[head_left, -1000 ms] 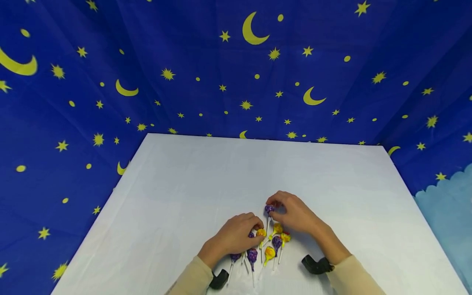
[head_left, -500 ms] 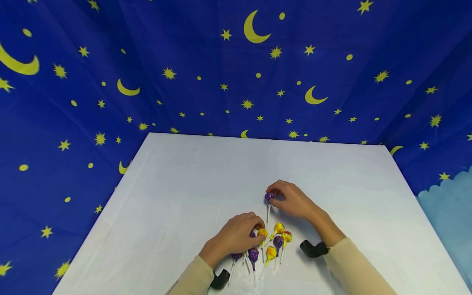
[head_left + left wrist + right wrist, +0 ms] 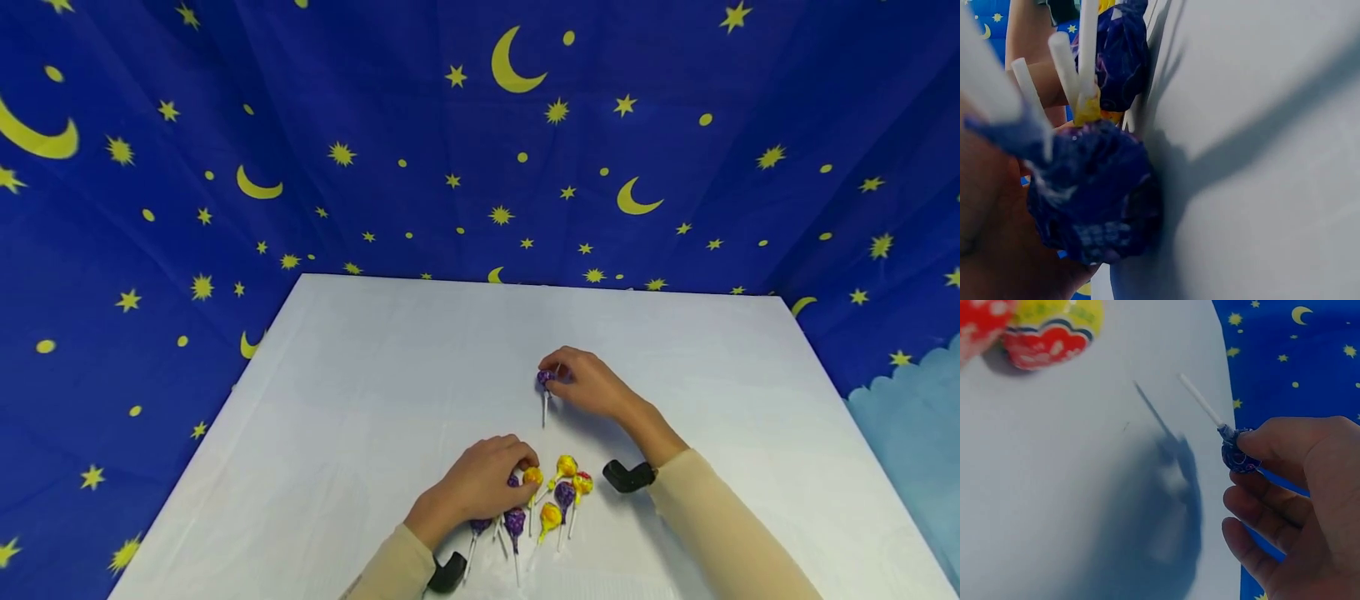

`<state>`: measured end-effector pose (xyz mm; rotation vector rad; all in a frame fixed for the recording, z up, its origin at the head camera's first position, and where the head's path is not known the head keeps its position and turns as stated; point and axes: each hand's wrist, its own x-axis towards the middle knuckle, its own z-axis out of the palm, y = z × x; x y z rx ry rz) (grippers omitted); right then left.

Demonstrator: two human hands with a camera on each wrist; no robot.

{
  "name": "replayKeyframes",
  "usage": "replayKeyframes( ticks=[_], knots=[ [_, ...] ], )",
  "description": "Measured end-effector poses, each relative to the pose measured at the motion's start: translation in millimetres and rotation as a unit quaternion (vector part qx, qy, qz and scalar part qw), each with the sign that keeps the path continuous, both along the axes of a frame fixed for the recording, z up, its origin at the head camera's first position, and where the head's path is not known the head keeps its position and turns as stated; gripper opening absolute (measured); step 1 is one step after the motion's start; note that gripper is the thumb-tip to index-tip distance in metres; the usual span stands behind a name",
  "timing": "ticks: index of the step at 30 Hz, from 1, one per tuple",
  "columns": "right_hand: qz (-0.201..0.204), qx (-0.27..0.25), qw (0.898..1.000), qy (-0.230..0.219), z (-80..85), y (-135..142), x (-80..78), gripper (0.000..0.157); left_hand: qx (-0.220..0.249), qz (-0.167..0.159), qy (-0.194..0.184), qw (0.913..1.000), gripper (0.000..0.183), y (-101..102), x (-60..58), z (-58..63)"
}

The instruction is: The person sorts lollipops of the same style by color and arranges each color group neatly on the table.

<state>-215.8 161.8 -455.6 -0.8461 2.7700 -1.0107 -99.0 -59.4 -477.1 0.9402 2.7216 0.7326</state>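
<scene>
A purple-wrapped lollipop (image 3: pixel 1240 453) is pinched by its head between the thumb and fingers of my right hand (image 3: pixel 592 387). Its white stick points back toward the pile, and the right wrist view shows its shadow apart from it on the table. My left hand (image 3: pixel 483 477) stays low over the pile, thumb and fingers around a yellow lollipop (image 3: pixel 533 476). Purple lollipops lie under and beside that palm, one (image 3: pixel 1094 194) filling much of the left wrist view. Right of the left hand lie more yellow lollipops (image 3: pixel 551 515) and a purple one (image 3: pixel 565 493).
The white table (image 3: pixel 405 350) stretches beyond the pile to a blue curtain (image 3: pixel 420 108) with yellow moons and stars. Black wrist mounts (image 3: pixel 628 476) sit below both wrists. A light blue scalloped cloth patch (image 3: pixel 911 417) hangs at the right.
My right hand has carried the purple lollipop away from the pile, toward the table's far side. The left hand has stayed in place on the yellow lollipop.
</scene>
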Motion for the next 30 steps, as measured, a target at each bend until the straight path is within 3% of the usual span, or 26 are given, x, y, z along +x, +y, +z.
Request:
replayKeyframes(
  ticks=[20, 30],
  knots=[
    [-0.026, 0.022, 0.999, -0.023, -5.6, -11, -31.5, 0.025, 0.013, -0.006, -0.015, 0.9998, 0.019, 1, 2.9, -6.2],
    [-0.074, 0.029, 0.996, -0.043, -3.3, -17, -53.5, 0.026, 0.004, -0.001, -0.015, 0.9999, 0.02, -2, -1.9, -5.9]
  ],
)
